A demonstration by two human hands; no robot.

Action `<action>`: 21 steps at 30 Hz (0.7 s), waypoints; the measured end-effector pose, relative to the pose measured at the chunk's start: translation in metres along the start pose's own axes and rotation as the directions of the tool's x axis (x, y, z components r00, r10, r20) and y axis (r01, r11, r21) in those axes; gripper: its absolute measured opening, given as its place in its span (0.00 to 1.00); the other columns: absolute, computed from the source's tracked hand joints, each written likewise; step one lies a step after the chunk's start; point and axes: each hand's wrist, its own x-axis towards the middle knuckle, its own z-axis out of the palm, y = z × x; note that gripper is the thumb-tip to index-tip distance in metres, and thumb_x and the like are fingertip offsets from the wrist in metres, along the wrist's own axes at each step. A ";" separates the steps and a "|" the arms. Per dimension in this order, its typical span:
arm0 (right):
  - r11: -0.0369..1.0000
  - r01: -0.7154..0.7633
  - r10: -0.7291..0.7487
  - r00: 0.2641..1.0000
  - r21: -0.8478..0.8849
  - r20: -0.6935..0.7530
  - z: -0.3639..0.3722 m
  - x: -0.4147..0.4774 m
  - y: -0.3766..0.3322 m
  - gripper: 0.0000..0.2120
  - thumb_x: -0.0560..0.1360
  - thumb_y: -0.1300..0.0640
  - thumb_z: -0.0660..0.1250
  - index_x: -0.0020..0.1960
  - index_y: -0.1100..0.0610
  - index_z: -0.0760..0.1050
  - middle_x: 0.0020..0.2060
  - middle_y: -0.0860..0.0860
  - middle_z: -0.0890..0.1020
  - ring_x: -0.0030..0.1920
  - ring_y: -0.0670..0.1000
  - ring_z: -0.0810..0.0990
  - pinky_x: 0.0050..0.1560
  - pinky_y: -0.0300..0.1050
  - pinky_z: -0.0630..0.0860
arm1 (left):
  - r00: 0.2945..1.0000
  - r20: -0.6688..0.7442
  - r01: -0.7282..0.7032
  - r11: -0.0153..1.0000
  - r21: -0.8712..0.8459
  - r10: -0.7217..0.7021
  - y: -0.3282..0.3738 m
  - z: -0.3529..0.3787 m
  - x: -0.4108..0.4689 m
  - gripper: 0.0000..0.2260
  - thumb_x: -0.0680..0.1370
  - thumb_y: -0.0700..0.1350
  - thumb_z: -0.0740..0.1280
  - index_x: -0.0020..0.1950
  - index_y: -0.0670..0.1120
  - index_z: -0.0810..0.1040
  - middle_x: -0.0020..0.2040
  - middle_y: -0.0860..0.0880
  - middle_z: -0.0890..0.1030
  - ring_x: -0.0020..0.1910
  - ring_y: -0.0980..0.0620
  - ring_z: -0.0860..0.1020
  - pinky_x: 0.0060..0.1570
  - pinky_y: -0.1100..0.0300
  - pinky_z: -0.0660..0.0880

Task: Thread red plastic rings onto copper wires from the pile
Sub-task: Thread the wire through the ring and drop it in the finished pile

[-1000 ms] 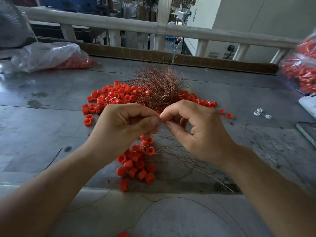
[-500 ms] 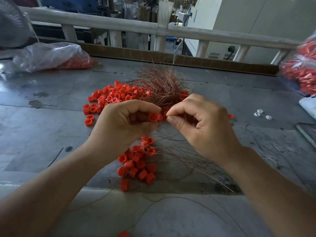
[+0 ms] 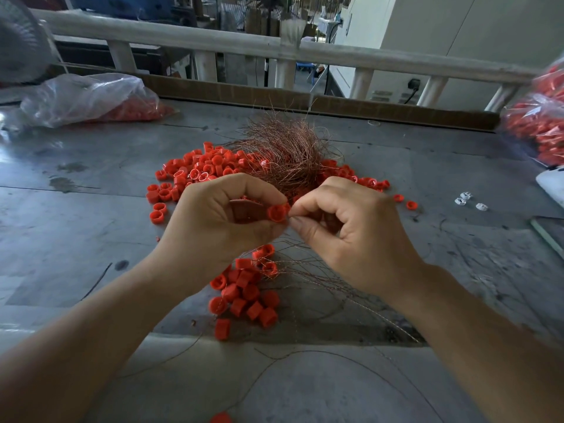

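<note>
Red ring [image 3: 277, 212] pinched in left hand [image 3: 213, 230] grip; right hand [image 3: 354, 239] grip pinching copper wire [image 3: 289, 214].

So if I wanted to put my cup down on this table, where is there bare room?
The left side of the table, between the plastic bag and the left hand, is bare. So is the far right, behind the white bits. The middle is crowded: red rings, copper wires and the right hand; thin wires stray over the near edge.

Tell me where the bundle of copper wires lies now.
Head view: the copper wire bundle lies centrally, beyond the left hand and right hand, among the far red rings.
</note>
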 end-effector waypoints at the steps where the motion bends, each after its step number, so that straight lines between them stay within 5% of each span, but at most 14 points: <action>1: 1.000 -0.002 0.002 1.000 0.001 -0.003 -0.001 0.000 0.000 0.03 0.69 0.61 0.69 0.39 0.60 0.80 0.33 0.45 0.74 0.32 0.37 0.69 0.34 0.28 0.66 | 1.000 0.002 0.006 0.999 -0.034 -0.006 0.000 0.000 0.000 0.10 0.60 0.41 0.72 0.41 0.48 0.81 0.38 0.52 0.84 0.38 0.56 0.82 0.39 0.65 0.79; 7: 0.999 -0.036 0.035 0.999 -0.029 -0.039 -0.005 0.002 0.001 0.03 0.69 0.61 0.68 0.38 0.59 0.80 0.32 0.45 0.74 0.32 0.38 0.69 0.34 0.29 0.66 | 0.994 0.098 0.079 0.961 -0.266 -0.054 -0.002 -0.006 0.001 0.15 0.62 0.40 0.72 0.47 0.49 0.84 0.42 0.49 0.85 0.43 0.52 0.83 0.42 0.65 0.78; 21: 0.998 -0.052 0.051 0.999 -0.034 -0.016 -0.006 0.002 -0.001 0.03 0.69 0.61 0.68 0.38 0.59 0.79 0.31 0.45 0.73 0.31 0.39 0.69 0.33 0.30 0.66 | 0.991 0.112 0.097 0.953 -0.288 -0.067 -0.001 -0.007 0.001 0.13 0.65 0.41 0.72 0.49 0.48 0.83 0.45 0.48 0.85 0.46 0.49 0.83 0.45 0.63 0.78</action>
